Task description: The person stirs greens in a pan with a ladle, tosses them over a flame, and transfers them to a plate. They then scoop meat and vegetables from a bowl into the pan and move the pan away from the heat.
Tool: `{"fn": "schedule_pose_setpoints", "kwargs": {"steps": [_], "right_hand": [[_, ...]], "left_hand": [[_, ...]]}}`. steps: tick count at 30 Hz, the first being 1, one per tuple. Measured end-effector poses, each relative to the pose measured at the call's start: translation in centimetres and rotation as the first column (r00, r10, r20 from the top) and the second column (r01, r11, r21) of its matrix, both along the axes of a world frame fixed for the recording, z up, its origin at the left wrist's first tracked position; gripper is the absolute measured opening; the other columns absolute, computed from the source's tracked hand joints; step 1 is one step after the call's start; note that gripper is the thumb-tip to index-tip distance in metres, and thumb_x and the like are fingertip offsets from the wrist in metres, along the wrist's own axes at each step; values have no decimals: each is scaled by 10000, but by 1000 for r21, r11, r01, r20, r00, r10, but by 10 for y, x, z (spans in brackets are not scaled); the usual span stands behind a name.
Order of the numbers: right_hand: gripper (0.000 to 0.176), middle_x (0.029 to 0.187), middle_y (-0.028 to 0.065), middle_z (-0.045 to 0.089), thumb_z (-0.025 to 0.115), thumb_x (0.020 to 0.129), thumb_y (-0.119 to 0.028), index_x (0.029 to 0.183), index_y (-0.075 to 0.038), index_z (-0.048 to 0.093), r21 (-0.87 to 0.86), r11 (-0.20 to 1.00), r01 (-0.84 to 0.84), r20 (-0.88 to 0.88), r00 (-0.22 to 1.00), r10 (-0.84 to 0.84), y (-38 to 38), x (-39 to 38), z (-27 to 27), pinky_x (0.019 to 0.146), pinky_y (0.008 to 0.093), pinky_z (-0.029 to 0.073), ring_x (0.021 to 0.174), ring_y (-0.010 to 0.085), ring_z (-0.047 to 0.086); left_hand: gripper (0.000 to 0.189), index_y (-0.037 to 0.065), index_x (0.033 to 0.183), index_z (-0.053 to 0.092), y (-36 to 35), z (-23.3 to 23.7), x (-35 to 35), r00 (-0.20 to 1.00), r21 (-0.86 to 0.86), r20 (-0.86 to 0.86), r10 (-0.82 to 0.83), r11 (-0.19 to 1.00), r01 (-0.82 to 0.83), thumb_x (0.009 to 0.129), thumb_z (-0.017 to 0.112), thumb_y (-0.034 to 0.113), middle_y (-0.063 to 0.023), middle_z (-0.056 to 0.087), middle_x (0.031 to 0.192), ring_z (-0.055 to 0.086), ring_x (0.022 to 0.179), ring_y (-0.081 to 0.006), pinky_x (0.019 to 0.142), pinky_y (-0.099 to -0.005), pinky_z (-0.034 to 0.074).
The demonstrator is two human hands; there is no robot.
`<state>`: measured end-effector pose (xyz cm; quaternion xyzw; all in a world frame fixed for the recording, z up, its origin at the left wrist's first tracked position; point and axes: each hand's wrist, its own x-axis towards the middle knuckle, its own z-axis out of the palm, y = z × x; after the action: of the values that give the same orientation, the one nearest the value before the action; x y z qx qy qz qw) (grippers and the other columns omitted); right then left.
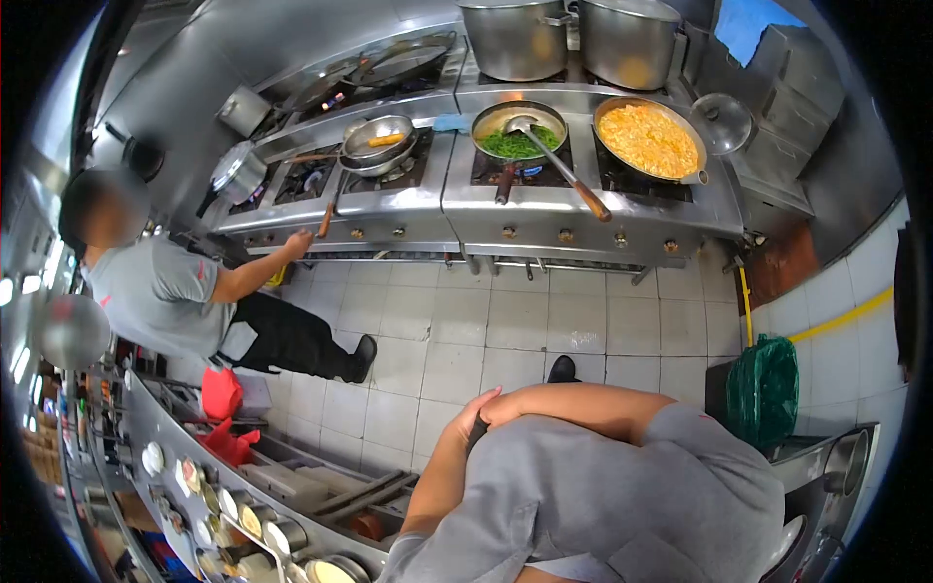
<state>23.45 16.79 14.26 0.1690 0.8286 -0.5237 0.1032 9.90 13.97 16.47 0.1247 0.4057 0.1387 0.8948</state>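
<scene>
My left hand [470,412] and my right hand [501,408] are together in front of my body, touching, with their fingers closed. A dark strip [477,430] shows between them; I cannot make out what it is. Both hands are away from the stove [583,216]. On the stove, a pan of chopped greens [515,143] holds a ladle [556,160], beside a wide pan of orange and yellow food [649,140]. Flame shows under the greens pan.
A co-worker [160,282] stands at left, one hand near a pan handle [328,220]. Large pots [515,41] stand at the back. A green-lined bin [765,389] is at right. Containers line the lower-left counter [219,452]. Tiled floor [457,316] lies between.
</scene>
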Motion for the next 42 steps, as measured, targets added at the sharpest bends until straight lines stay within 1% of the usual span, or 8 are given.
{"fn": "schedule_pose_setpoints", "kwargs": {"steps": [13, 17, 20, 23, 26, 29, 31, 42], "right_hand": [[324, 934, 227, 726, 652, 880, -308, 962, -6, 735, 85, 981, 176, 16, 984, -178, 149, 99, 8, 823, 474, 535, 870, 365, 698], [458, 992, 223, 728, 663, 893, -456, 980, -15, 747, 122, 943, 310, 167, 930, -327, 175, 134, 32, 831, 491, 536, 909, 380, 692], [428, 1223, 173, 671, 704, 898, -423, 1100, -46, 727, 278, 709, 648, -198, 761, -618, 187, 179, 133, 961, 477, 493, 1128, 377, 612], [395, 1236, 140, 654, 758, 862, -321, 1162, -69, 710, 327, 290, 899, -572, 433, -696, 216, 212, 202, 1038, 474, 448, 1178, 369, 577], [611, 1316, 164, 589, 784, 819, -357, 1369, -166, 599, 787, -208, 580, -445, 301, -843, 250, 225, 230, 1047, 531, 426, 1255, 423, 518], [727, 1326, 193, 574, 741, 878, -351, 1526, -236, 433, 918, -193, 346, -254, 141, -957, 283, 220, 214, 1006, 549, 453, 1282, 455, 493], [757, 1354, 230, 559, 669, 943, -284, 1596, -282, 287, 779, 122, 614, 260, -140, -955, 303, 214, 206, 971, 542, 487, 1246, 453, 542], [579, 1055, 219, 694, 530, 998, -229, 1549, -334, 386, 753, 84, 652, 175, -76, -982, 256, 217, 260, 856, 509, 547, 985, 407, 678]], "left_hand": [[572, -28, 1169, 669, 179, 22, 99, 980, -39, -130, -149, 989, 145, 968, 630, 506, -169, 735, 1057, 715, 889, -239, 816, -358, 581], [533, -38, 1122, 692, 225, -13, 116, 907, 378, -387, -166, 869, 320, 941, 666, 464, -180, 737, 1048, 709, 917, -255, 843, -362, 556], [435, -38, 1055, 706, 271, -77, 95, 679, 599, -716, 163, 642, 478, 928, 673, 376, -174, 737, 1042, 702, 940, -279, 864, -369, 537], [586, 27, 1289, 578, 335, -39, 85, 797, 335, -561, 225, 942, -30, 969, 571, 518, -79, 670, 1065, 614, 962, -229, 971, -463, 458], [695, 36, 1336, 512, 397, 19, 109, 922, 301, -259, 288, 931, -206, 974, 514, 630, -108, 648, 1122, 627, 957, -250, 901, -479, 491], [648, 46, 1305, 520, 436, 112, 145, 985, 237, -6, 172, 957, -165, 989, 508, 612, -116, 636, 1085, 625, 907, -241, 791, -421, 540], [601, 63, 1286, 531, 459, 116, 158, 988, 182, 134, 76, 978, -100, 993, 521, 588, -87, 620, 1001, 595, 820, -209, 757, -406, 534], [269, 97, 1047, 533, 483, 91, 158, 996, 129, 52, -74, 989, 67, 1016, 596, 356, -13, 542, 756, 504, 594, -149, 509, -323, 438]]}}
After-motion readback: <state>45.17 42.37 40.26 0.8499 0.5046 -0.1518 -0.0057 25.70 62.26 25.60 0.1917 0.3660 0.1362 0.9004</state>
